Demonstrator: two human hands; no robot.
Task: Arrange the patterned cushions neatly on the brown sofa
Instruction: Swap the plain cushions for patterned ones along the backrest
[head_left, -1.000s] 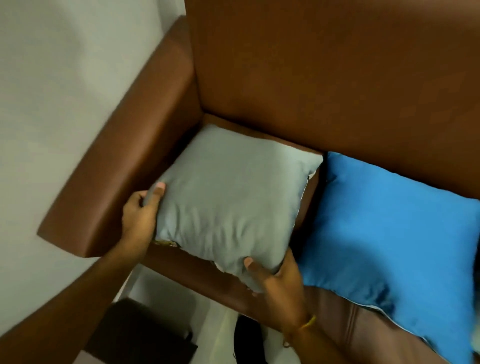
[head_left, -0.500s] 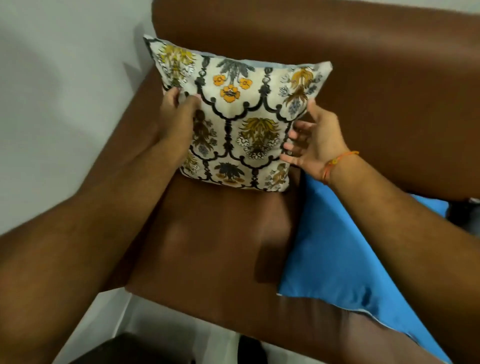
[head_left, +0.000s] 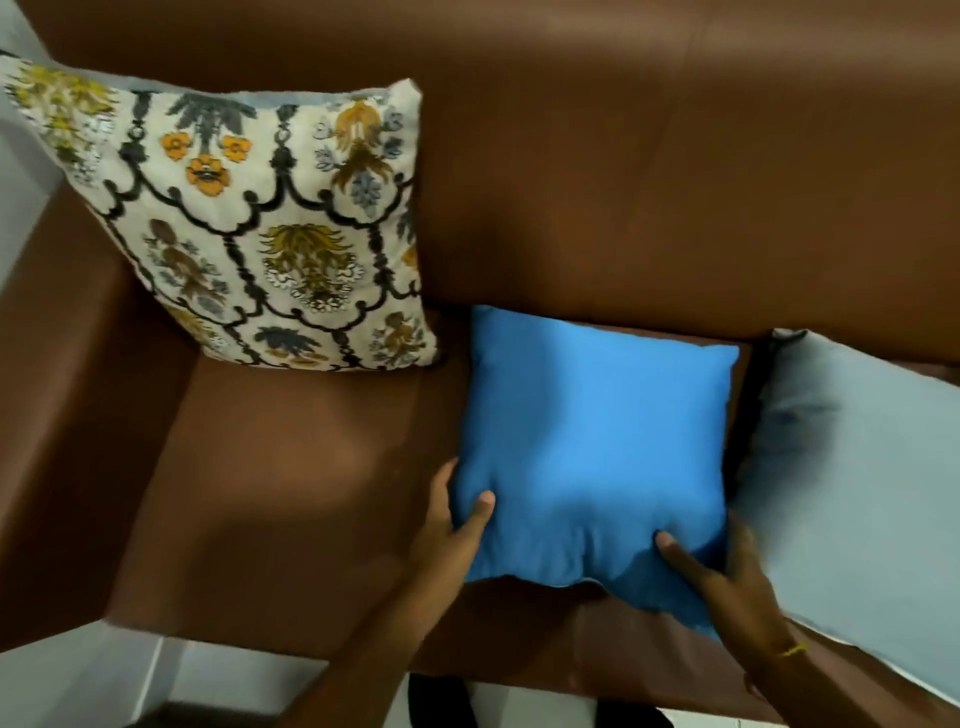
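Observation:
A cream cushion (head_left: 270, 228) with a yellow, orange and black floral pattern stands upright in the left corner of the brown sofa (head_left: 649, 182), leaning on the backrest. To its right a plain blue cushion (head_left: 597, 441) lies flat on the seat. My left hand (head_left: 452, 525) grips its near left edge with the thumb on top. My right hand (head_left: 722, 577) grips its near right corner. A pale grey cushion (head_left: 857, 493) lies flat at the far right, touching the blue one.
The sofa's left armrest (head_left: 57, 415) borders the seat. Bare brown seat (head_left: 291, 478) lies in front of the patterned cushion. White floor (head_left: 104, 675) and something dark show below the sofa's front edge.
Both hands have let go of the patterned cushion, which stays upright in the corner, and have moved right to take hold of the blue cushion's near edge. The view has shifted right.

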